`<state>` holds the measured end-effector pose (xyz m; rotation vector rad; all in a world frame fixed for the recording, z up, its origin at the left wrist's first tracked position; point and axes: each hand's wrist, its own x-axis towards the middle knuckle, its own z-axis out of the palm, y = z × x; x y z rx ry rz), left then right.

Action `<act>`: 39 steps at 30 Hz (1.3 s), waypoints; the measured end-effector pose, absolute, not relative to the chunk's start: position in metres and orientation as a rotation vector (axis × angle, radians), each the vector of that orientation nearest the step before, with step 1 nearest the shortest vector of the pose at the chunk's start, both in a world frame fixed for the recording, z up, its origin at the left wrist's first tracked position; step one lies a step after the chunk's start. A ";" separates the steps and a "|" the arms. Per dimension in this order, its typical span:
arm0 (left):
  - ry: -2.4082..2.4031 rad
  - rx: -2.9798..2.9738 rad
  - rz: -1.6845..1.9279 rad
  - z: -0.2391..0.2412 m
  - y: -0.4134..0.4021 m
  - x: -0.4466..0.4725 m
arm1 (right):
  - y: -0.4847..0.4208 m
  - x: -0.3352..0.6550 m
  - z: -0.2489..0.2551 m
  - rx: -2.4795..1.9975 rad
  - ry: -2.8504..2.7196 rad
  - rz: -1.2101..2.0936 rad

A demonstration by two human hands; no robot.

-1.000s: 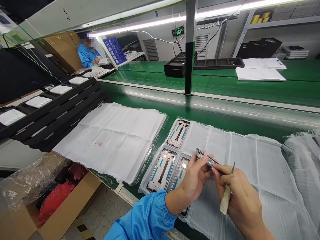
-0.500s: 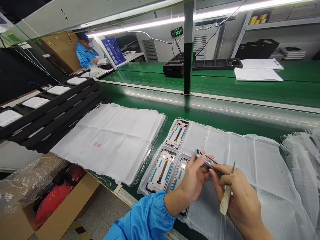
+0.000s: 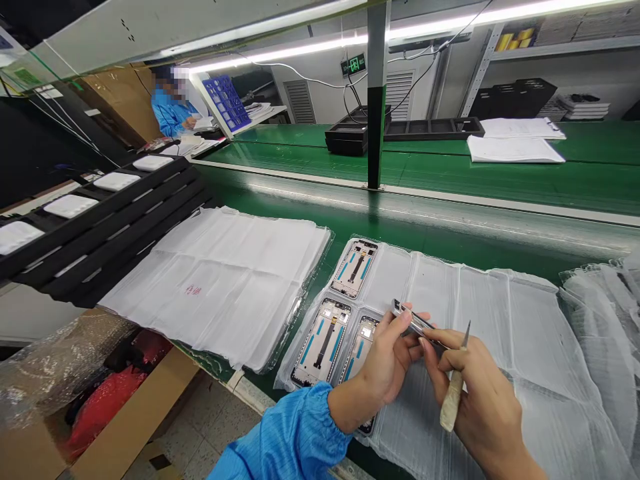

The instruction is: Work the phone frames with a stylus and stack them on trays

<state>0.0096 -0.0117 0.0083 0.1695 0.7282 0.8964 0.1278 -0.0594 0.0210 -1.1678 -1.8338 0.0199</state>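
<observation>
My left hand [image 3: 385, 363] is closed round a thin metal phone frame [image 3: 411, 321], held edge-on above a clear plastic tray [image 3: 450, 287]. My right hand [image 3: 480, 400] also pinches that frame and grips a pair of tweezers [image 3: 454, 390] with a cloth-wrapped handle, tip pointing up. Three phone frames lie in the tray's pockets: one at the far left [image 3: 355, 267], one nearer [image 3: 323, 341], and a third [image 3: 358, 349] partly hidden by my left wrist.
A stack of white foam sheets [image 3: 220, 280] lies left of the tray. Black trays with white pads [image 3: 85, 213] stand further left. A cardboard box [image 3: 100, 413] sits below the bench. A steel post [image 3: 376, 93] rises behind; another person in blue [image 3: 173, 110] works far back.
</observation>
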 end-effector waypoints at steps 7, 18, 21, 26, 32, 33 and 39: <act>0.749 0.208 0.939 0.007 -0.015 0.010 | -0.057 0.125 0.023 -1.172 -1.857 -0.113; 0.764 0.199 0.947 0.009 -0.014 0.009 | -0.059 0.128 0.022 -1.151 -1.885 -0.119; 0.759 0.202 0.955 0.010 -0.014 0.010 | -0.059 0.129 0.023 -1.139 -1.880 -0.116; 0.763 0.196 0.965 0.010 -0.014 0.011 | -0.058 0.129 0.024 -1.134 -1.887 -0.107; 0.748 0.195 0.945 0.009 -0.013 0.009 | -0.057 0.130 0.021 -1.148 -1.878 -0.076; 0.740 0.175 0.933 0.009 -0.013 0.009 | -0.058 0.129 0.021 -1.150 -1.851 -0.040; 0.626 0.110 0.827 0.001 -0.006 0.005 | -0.073 0.126 0.027 -1.262 -1.539 0.371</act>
